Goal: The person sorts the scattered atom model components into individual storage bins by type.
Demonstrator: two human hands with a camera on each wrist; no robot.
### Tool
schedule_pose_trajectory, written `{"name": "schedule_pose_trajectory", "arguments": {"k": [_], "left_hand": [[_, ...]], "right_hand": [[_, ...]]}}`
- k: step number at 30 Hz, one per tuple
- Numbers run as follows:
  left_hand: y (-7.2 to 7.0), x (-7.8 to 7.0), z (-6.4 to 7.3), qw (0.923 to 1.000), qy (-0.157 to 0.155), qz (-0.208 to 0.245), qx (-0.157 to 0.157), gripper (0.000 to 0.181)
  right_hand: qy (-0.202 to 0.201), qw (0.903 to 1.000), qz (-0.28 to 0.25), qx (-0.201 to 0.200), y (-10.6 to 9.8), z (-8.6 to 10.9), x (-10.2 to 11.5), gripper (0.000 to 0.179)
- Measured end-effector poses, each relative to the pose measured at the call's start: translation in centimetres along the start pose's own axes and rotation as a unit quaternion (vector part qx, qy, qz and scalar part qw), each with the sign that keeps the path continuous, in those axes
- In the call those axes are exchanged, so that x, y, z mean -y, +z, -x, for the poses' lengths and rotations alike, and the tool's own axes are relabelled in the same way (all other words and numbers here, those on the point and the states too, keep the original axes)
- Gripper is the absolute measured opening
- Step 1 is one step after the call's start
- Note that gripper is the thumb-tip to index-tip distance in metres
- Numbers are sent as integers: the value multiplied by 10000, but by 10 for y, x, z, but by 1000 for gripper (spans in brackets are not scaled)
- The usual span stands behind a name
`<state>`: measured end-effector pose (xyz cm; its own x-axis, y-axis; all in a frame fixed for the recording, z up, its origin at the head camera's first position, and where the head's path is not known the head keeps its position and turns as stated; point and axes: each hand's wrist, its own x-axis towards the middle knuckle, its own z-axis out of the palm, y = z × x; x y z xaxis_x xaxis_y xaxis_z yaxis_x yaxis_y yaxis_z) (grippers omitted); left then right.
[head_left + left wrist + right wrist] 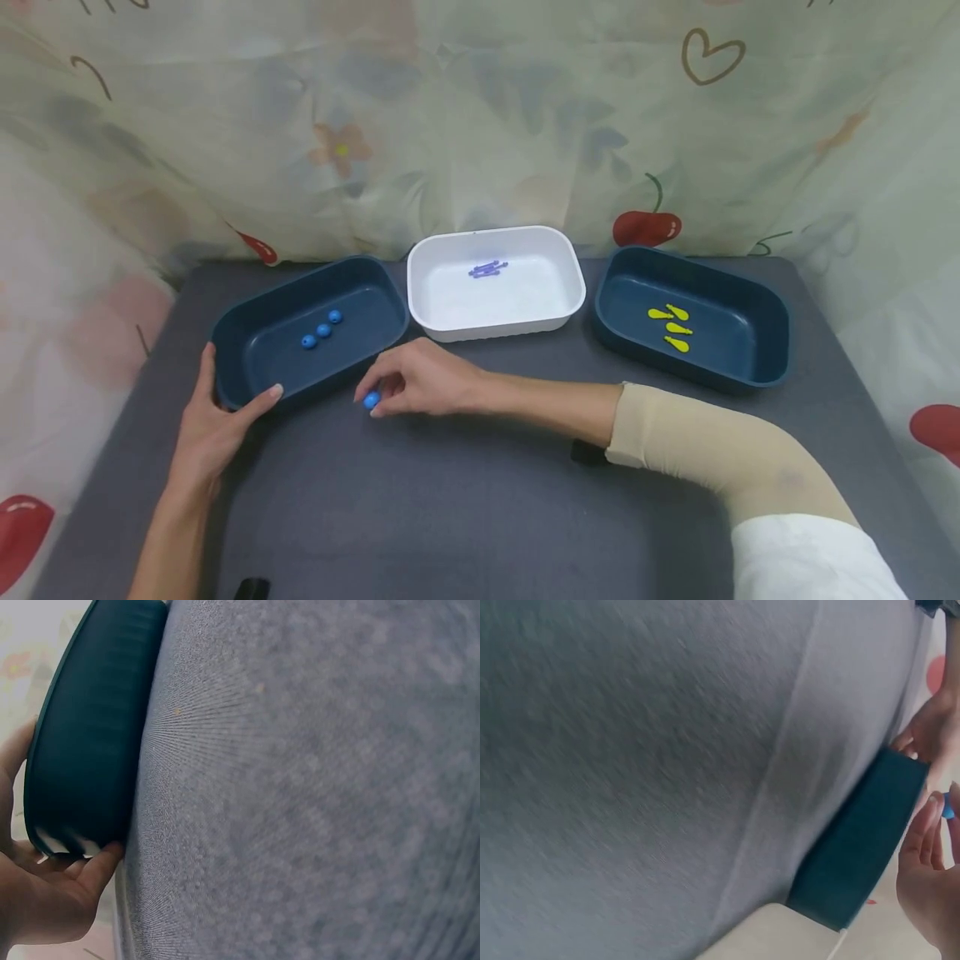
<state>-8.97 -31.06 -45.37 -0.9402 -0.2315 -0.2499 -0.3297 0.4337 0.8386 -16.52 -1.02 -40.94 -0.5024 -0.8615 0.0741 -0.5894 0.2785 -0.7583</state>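
Observation:
Between thumb and fingertips, my right hand (423, 379) pinches a small blue bead (372, 400), just off the near right side of the left dark blue bin (247, 321). Inside that bin lie three more blue beads (323, 331) in a slanting row. My left hand (210, 429) grips the bin's near left corner, thumb over the front rim and fingers along the outer side. In the left wrist view the fingers hold the bin's end wall (90, 750). The right wrist view shows the pinched blue bead (948, 805) near its edge, partly hidden by the fingers.
A white bin (495, 321) at the back middle holds several small purple sticks (487, 269). To its right, another dark blue bin (720, 350) holds several yellow drop-shaped pieces (677, 328). A black object (588, 452) lies partly under the right forearm. Patterned cloth (480, 125) hangs behind the grey table (480, 508).

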Motion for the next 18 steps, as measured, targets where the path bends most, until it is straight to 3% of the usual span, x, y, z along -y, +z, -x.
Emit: {"name": "schedule_pose_trajectory", "arguments": {"k": [10,18], "left_hand": [[1,-1,-1,9999,-62,-113,-58,112],[1,-1,-1,9999,-97,-36,-93,113]], "right_hand": [[-11,9995,302,-21,-18,-32,11,21],[103,9987,438,-241,-30,-57,5,19]]}}
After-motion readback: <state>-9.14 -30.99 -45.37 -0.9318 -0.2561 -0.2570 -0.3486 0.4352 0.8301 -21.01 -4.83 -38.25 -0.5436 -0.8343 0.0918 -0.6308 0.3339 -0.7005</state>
